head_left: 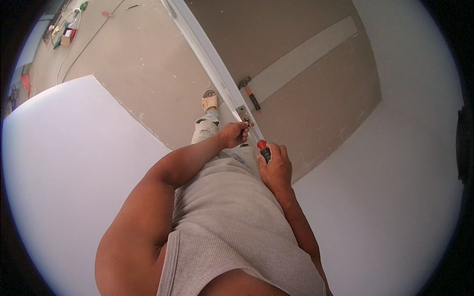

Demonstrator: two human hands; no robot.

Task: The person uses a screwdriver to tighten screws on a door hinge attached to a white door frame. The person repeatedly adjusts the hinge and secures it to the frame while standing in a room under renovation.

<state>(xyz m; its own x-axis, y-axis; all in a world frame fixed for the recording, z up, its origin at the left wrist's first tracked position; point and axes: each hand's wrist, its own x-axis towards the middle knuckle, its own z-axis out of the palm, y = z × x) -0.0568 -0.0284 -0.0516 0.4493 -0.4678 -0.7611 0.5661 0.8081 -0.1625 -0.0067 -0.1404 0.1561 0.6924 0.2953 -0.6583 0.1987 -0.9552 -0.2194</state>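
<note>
My right hand (276, 165) grips a screwdriver (262, 148) with a red and black handle, its shaft reaching up to a metal plate (241, 113) on the edge of a white door or frame (217, 74). My left hand (236, 134) is at that plate beside the screwdriver's tip, fingers curled and pinched; what it holds there is too small to make out. A hammer (250, 93) with an orange and black handle lies on the floor just right of the white edge. My foot in a tan sandal (209, 102) stands to its left.
White surfaces rise at left (64, 167) and right (400, 187). On the floor (143, 89) at upper left lie a cord (79, 54), a red and tan box (67, 38), a small red item (106, 14) and several other tools. A pale strip (306, 54) runs across the right-hand floor.
</note>
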